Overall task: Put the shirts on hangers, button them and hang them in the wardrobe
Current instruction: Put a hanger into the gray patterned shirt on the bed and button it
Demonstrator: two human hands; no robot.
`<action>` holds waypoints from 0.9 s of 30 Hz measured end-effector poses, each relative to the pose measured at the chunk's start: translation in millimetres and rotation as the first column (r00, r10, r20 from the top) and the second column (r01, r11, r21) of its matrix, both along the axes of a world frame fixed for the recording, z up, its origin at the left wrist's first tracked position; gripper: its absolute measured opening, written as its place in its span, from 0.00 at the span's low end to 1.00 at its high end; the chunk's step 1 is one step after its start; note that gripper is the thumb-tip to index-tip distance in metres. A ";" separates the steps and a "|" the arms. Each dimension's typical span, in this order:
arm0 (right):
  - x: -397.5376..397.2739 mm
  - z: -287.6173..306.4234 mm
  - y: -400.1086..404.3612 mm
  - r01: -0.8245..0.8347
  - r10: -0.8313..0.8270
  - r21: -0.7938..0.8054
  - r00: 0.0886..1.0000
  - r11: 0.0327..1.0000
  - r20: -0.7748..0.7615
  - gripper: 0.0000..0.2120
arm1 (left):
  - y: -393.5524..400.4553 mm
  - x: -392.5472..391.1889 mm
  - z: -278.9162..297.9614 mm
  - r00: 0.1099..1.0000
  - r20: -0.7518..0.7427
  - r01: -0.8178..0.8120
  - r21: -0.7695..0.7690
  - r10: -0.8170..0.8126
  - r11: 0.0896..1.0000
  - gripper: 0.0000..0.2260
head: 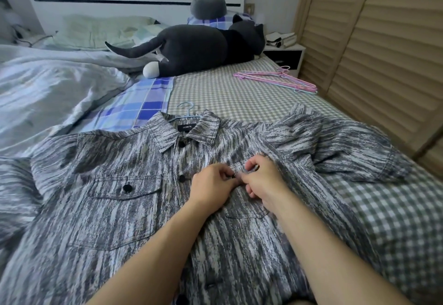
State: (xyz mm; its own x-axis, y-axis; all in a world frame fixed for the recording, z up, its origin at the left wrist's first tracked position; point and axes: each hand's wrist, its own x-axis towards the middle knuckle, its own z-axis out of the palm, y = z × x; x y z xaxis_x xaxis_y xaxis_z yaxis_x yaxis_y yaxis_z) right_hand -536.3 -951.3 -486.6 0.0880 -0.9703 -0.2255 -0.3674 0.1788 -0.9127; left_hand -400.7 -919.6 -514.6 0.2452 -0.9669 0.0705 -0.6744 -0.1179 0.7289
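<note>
A grey streaked shirt (119,208) lies flat, front up, on the near part of the bed (239,93), with its collar toward the far side and its sleeves spread to left and right. A light blue hanger (185,110) is inside it; only the hook comes out of the collar, resting on the checked sheet. Inside the collar there is a small black label (186,127) with pale letters, but they are too small and blurred to read. The left hand (213,184) and the right hand (261,182) meet at the middle of the shirt, on the button line, just below the second black button. Both hands have the fingers curled and pinch the cloth edge of the shirt front between thumb and fingertips; a small dark thing, maybe a button, shows between them, but I cannot tell for sure. The top button (182,144) near the collar looks closed. On the left chest a pocket flap carries one black button (127,187). Far to the right, near the bed edge, several pink and blue hangers (278,78) lie in a loose pile, well apart from the shirt. On the far part of the bed a big grey plush cat (191,48) lies on its side. At the right stand louvred wardrobe doors (383,41) in pale wood colour. A crumpled pale blanket (48,84) covers the left side of the bed.
</note>
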 end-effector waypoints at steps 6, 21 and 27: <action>-6.3 -11.7 2.1 0.058 -0.066 0.054 0.981 0.997 0.183 0.15 | 0.8 0.0 3.6 0.998 -0.049 -0.023 0.034 0.025 0.999 0.09; 1.8 -22.4 2.2 0.037 -0.042 -0.131 0.999 0.991 -0.035 0.13 | -3.7 -1.1 10.6 0.999 0.003 0.044 0.181 -0.045 0.983 0.07; 7.3 -24.1 8.8 0.024 -0.102 -0.285 0.960 0.958 -0.262 0.09 | -3.1 -2.3 11.2 0.999 0.029 0.009 0.195 -0.015 0.981 0.08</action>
